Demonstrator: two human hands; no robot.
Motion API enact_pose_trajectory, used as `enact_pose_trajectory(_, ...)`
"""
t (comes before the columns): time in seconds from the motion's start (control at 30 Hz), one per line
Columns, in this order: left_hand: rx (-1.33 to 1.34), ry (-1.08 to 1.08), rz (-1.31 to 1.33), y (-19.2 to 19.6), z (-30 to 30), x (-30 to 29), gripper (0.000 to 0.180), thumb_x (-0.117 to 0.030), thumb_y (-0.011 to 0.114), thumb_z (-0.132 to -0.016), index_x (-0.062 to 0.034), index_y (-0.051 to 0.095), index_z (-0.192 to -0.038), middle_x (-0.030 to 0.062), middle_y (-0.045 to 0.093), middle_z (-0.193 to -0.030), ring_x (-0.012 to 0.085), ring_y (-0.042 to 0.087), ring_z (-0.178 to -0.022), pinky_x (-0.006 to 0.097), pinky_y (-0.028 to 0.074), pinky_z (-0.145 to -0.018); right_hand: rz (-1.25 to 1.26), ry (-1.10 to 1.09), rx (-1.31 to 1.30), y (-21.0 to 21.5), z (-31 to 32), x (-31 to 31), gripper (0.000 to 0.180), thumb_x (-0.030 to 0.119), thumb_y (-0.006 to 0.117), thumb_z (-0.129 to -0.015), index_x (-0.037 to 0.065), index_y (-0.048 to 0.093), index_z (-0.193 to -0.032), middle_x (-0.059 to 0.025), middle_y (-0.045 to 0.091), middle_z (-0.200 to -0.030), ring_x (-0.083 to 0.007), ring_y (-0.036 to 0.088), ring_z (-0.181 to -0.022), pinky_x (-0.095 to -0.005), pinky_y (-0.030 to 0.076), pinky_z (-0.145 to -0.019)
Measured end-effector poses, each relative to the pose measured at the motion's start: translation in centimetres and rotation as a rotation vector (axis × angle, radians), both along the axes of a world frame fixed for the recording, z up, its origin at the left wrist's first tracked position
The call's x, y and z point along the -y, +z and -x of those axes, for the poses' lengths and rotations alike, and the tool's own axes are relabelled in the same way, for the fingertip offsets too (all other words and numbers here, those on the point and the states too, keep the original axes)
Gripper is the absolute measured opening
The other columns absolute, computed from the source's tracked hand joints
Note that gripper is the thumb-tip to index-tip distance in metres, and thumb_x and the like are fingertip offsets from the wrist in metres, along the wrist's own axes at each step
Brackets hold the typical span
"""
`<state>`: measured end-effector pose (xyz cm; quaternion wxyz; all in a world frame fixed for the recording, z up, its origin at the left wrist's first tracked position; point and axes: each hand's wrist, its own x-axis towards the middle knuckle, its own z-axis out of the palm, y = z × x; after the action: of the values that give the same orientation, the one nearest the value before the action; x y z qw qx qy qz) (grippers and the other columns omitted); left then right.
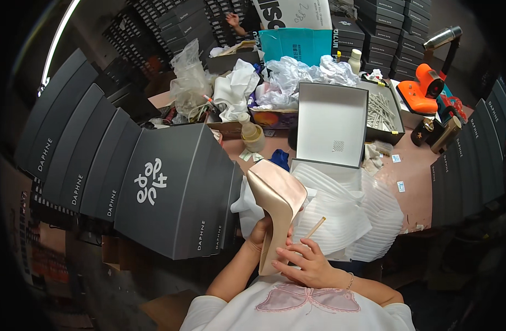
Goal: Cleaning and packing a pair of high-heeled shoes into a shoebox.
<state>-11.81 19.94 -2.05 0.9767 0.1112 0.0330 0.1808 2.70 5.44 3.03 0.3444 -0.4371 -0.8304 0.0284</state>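
Now | left hand [259, 234] grip clamped on champagne satin high-heel shoe [276, 205], sole up | right hand [308, 265] grip pinched on thin wooden stick [315, 227] at the heel | open shoebox [330, 124] with white tissue paper [341, 212] beyond | shoe still unboxed, likely mid-work.

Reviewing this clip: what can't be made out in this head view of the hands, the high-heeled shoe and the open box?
Head view only:
- Left hand: mostly hidden behind the high-heeled shoe; its grip cannot be seen.
- Thin stick in the right hand: lower end covered by fingers; its kind is unclear.
- Open shoe box: the base is buried under white wrapping paper; contents hidden.
- Small items in the side tray: too small to identify.
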Motion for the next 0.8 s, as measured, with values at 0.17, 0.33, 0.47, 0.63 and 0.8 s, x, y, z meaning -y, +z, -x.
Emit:
enact_pose_trajectory(0.17, 0.135, -0.125, 0.062, -1.9, 0.3, -0.4, 0.089, -0.034, 0.063, -0.089, 0.0083, 0.011, -0.148, 0.0272, 0.062, -0.09, 0.0385, 0.07, -0.079, 0.044, 0.061, -0.067, 0.031, 0.069, 0.022, -0.6, 0.3, 0.1, 0.039, 0.021, 0.065, -0.082, 0.017, 0.063, -0.121, -0.0047, 0.051, -0.139, -0.0192, 0.051, -0.119, -0.0452, 0.033, -0.103)
enact_pose_trajectory(0.33, 0.208, -0.251, 0.104, -2.6, 0.8, -0.9, 0.09, -0.037, 0.066, -0.088, 0.005, 0.013, -0.149, 0.0285, 0.062, -0.092, 0.0393, 0.069, -0.081, 0.047, 0.059, -0.074, 0.032, 0.105, 0.011, -1.2, 0.8, 0.0, 0.035, 0.02, 0.06, -0.086, 0.015, 0.063, -0.121, -0.0045, 0.048, -0.143, -0.0193, 0.047, -0.124, -0.0457, 0.034, -0.103)
enact_pose_trajectory(0.47, 0.202, -0.289, 0.1, -2.4, 0.7, -0.7, 0.079, -0.036, 0.064, -0.089, 0.0042, 0.024, -0.143, 0.0258, 0.063, -0.093, 0.0369, 0.069, -0.08, 0.045, 0.06, -0.071, 0.005, 0.116, 0.025, -1.7, 1.0, 0.2, 0.034, 0.019, 0.059, -0.087, 0.014, 0.063, -0.121, -0.0051, 0.046, -0.144, -0.0195, 0.046, -0.126, -0.0464, 0.035, -0.102)
enact_pose_trajectory(0.63, 0.147, -0.219, 0.055, -1.6, 0.5, -0.1, 0.066, -0.036, 0.062, -0.09, 0.0032, 0.037, -0.136, 0.0225, 0.063, -0.095, 0.0338, 0.069, -0.079, 0.042, 0.06, -0.068, -0.004, 0.105, -0.004, -1.4, 0.7, 0.1, 0.043, 0.028, 0.067, -0.083, 0.012, 0.06, -0.123, -0.0068, 0.046, -0.143, -0.0223, 0.046, -0.124, -0.046, 0.037, -0.101)
enact_pose_trajectory(0.8, -0.371, 0.299, -0.241, 2.6, -2.3, -0.1, 0.041, -0.031, 0.056, -0.095, 0.0, 0.054, -0.121, 0.0152, 0.064, -0.102, 0.0255, 0.066, -0.09, 0.035, 0.056, -0.077, 0.162, -0.13, -0.221, 2.5, -1.8, 0.0, 0.078, 0.039, 0.079, -0.072, 0.004, 0.05, -0.135, -0.0238, 0.039, -0.144, -0.0373, 0.048, -0.12, -0.0461, 0.041, -0.097)
